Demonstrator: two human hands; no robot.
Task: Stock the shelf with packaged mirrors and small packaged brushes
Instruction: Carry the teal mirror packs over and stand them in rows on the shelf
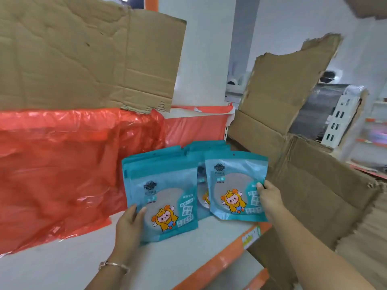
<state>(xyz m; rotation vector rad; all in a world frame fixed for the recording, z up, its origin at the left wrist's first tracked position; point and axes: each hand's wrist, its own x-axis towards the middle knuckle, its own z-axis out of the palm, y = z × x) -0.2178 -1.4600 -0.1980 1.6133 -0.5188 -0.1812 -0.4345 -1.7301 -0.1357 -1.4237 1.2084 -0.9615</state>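
Hidden behind the front pouch of the left stack of mirror packs (165, 197): all but the teal top edges of the pouches at its back, number impossible to tell. Held upright toward the front edge of the shelf (83, 264) by the left hand (130, 222), thumb pressed on the front face at the lower left corner, fingers out of sight behind. Just to the right, a single mirror pack (234, 185), pinched at its right edge by the right hand (269, 197), thumb on the front, fingers hidden at the back; unclear whether resting on the shelf or lifted just off it. Between the two, more middle packs (201, 176), mostly covered, only a strip of face and teal tops showing. Printed on each front: a dark globe logo, a cartoon figure in yellow and orange over the round grey mirror, a small Latin word, seemingly MIRROR, too blurred for certainty, and Chinese lettering too soft to read. On the orange front lip (219, 260), a price label (250, 237), writing illegible. Over the shelf's left and rear, a crumpled red plastic sheet (62, 164). Beyond the right edge, a torn cardboard box (303, 185), inside mostly hidden. Above left, a creased cardboard flap (73, 49), cut off by the frame.
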